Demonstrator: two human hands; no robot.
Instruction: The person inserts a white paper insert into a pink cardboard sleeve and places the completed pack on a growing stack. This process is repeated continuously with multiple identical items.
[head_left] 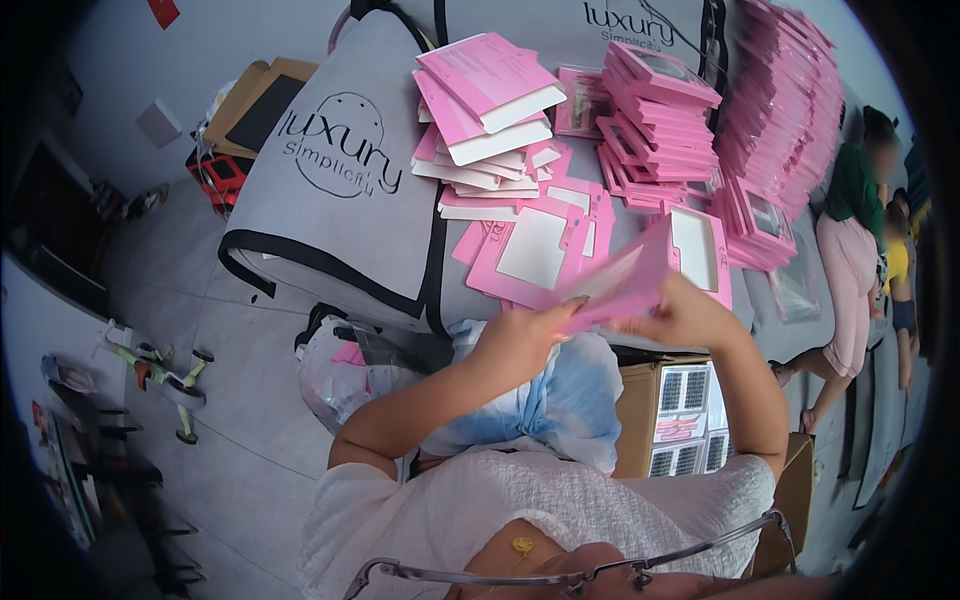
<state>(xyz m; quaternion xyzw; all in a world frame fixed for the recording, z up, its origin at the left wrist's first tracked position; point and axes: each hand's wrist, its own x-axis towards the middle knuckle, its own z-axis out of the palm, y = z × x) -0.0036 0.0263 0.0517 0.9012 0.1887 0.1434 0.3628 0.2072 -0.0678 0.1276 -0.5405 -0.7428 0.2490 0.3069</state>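
Above my lap, a flat pink cardboard box [632, 272] is held between both hands, smeared by motion. My left hand [540, 328] pinches its near left corner with thumb and fingers. At its right end, my right hand [682, 316] closes on the edge; some of its fingers are blurred. Just beyond lie flat pink card sleeves with windows [530, 250], overlapping on the grey cover. Another windowed pink box [697, 245] lies behind my right hand. Farther left rises a leaning stack of pink boxes with white sides [490, 90].
Stacks of windowed pink packs [660, 130] and a tall plastic-wrapped-looking pile [780, 100] stand at the back right. By my right knee is an open carton [640, 420] of packs with dark grids. A clear bag [345, 375] sits left. Two people [855, 230] are at right.
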